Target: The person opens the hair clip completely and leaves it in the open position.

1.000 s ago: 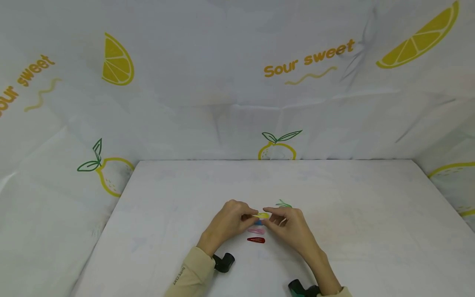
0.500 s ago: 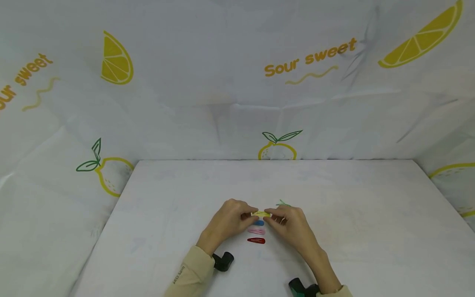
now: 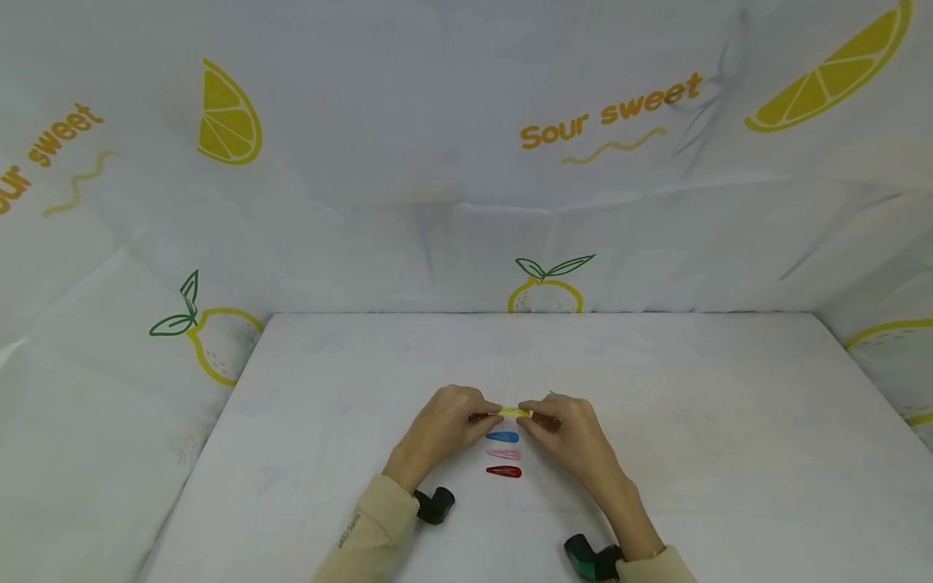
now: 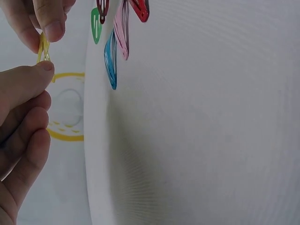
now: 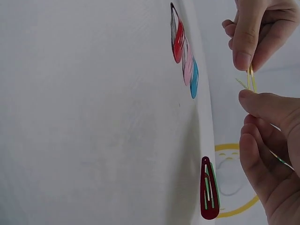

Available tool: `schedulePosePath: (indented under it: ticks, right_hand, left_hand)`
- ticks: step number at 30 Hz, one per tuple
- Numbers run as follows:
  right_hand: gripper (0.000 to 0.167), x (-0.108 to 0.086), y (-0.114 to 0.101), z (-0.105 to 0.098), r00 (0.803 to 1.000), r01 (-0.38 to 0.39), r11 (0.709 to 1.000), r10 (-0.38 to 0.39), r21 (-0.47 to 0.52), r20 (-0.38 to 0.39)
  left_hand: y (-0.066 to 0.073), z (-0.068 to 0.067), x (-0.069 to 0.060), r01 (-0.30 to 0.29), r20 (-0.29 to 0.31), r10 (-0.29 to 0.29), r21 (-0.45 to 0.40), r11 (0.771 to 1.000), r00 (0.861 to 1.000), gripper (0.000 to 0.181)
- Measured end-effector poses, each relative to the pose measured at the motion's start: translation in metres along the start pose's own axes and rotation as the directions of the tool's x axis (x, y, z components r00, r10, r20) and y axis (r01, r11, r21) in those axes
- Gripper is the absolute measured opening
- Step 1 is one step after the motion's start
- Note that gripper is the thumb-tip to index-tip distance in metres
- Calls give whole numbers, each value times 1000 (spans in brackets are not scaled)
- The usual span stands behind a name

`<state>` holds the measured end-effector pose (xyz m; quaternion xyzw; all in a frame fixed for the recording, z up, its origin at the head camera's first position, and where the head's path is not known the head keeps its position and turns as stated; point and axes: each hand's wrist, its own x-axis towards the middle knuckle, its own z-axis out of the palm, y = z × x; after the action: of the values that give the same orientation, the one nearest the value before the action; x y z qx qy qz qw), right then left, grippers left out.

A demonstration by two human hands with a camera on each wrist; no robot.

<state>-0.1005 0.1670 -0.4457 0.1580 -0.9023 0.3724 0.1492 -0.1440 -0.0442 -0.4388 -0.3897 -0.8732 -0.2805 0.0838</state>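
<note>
A yellow hair clip (image 3: 513, 412) is held between both hands above the table. My left hand (image 3: 445, 425) pinches one end with thumb and forefinger; my right hand (image 3: 576, 441) pinches the other. In the right wrist view the yellow clip (image 5: 251, 79) has a thin strip standing away from its frame. Below the hands lie a blue clip (image 3: 503, 436), a pink clip (image 3: 504, 454) and a red clip (image 3: 504, 471), one under another. The right wrist view also shows a dark red clip (image 5: 209, 192) overlapping a green one (image 5: 215, 183).
The white table (image 3: 328, 364) reaches back to a white cloth (image 3: 364, 243) printed with lemons. Black wrist devices (image 3: 436, 506) show at both wrists, near the sleeves.
Both hands have risen slightly away from the blue clip with the yellow clip, so the blue clip shows fully. The right hand's fingers have closed on the yellow clip's end.
</note>
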Motion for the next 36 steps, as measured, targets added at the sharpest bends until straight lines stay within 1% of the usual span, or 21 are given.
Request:
schedulePosePath:
  ticks: [6,10,15,18,22,26,30,34,36]
  right_hand:
    - [17,6,3,6,1000,-1,1000,1,-9,-5]
    - [17,11,4,13,1000,-6,1000,6,-16,-8]
    - [16,17,5,20,998,-56,998,55,-20,-21]
    - [15,20,7,23,996,-85,996,85,-17,-22]
    - [15,23,9,27,994,-111,993,110,-37,-11]
    - [15,24,10,30,994,-110,992,110,-62,5]
    - [14,25,11,33,995,-100,991,101,-86,5]
    - [15,26,10,34,993,-112,990,114,-91,10]
    - [15,26,10,35,993,-119,989,121,-92,16]
  left_hand:
    - [-7,1,3,-5,-6,5,17,1000,1000,13]
    - [-14,3,4,10,-5,-10,29,1000,1000,14]
    - [-21,5,7,27,-8,-27,29,999,1000,14]
    - [-25,6,9,32,-19,-31,12,999,999,13]
    - [-29,9,10,57,-13,-57,-13,998,998,13]
    - [-32,13,10,80,-1,-80,-14,997,997,13]
    - [-35,16,11,80,2,-80,-10,997,997,12]
    - [-37,19,11,80,-9,-80,-11,997,997,11]
    - [-38,21,12,95,-15,-96,-22,995,995,11]
